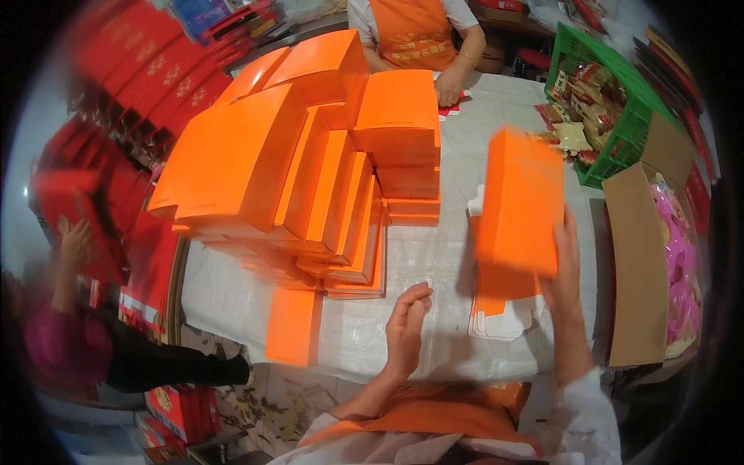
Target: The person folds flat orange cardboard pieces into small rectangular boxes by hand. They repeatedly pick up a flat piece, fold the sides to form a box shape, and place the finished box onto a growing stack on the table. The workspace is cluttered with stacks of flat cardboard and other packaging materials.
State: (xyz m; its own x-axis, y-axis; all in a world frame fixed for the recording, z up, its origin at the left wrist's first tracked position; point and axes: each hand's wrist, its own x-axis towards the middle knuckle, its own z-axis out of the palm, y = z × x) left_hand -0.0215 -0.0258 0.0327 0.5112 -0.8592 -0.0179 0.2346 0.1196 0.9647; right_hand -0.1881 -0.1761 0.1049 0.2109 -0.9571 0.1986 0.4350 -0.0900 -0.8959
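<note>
My right hand (567, 267) grips an orange box (521, 205) by its right side, holding it tilted above the table; the box is slightly blurred. Below it lies a stack of flat orange-and-white carton blanks (511, 318), partly hidden by the box. My left hand (407, 329) is over the table's near part, empty, with its fingers loosely bent and the thumb a little apart. To its left stands a tall pile of orange boxes (240, 155). A single orange box (294, 327) sits at the pile's near end.
Across the white-covered table (457, 267) a person in an orange apron (411, 31) handles something small and red. A green crate (632, 128) of wrapped packets and a cardboard box (639, 263) with pink packages stand right. At left, another person (66, 325) touches stacked red boxes (159, 77).
</note>
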